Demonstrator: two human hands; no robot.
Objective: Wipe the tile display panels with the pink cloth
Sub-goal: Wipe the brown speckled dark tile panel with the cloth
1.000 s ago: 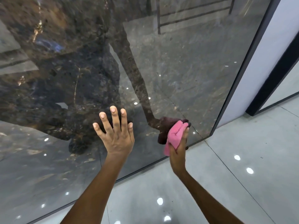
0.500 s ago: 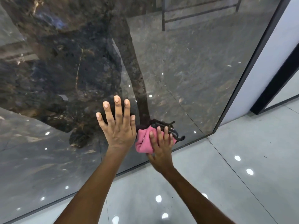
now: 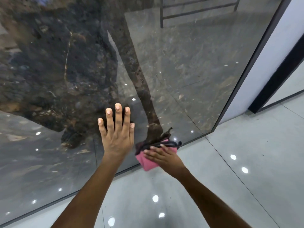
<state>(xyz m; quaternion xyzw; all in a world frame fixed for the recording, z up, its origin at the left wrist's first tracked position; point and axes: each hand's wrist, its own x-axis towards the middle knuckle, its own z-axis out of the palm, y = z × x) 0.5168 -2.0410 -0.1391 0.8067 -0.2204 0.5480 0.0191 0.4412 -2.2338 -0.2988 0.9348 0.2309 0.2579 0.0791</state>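
Two hands are showing, the left hand [image 3: 117, 137] and the right hand [image 3: 162, 156]; one pink cloth [image 3: 148, 162] and one dark glossy tile panel [image 3: 181, 71] are showing.

Tile showroom, by the look of the fittings.

Large polished stone-look display panel [image 3: 189, 66] standing upright, dark brown and grey veining, edged in a thin black metal frame [image 3: 256, 51]. Glossy pale grey floor tiles [image 3: 246, 153] with fine grout lines, mirroring rows of ceiling spotlights. White partition wall [image 3: 269, 63] just beside the panel, trimmed with a black strip. Reflected in the panel: more tiled floor and a dark railing.
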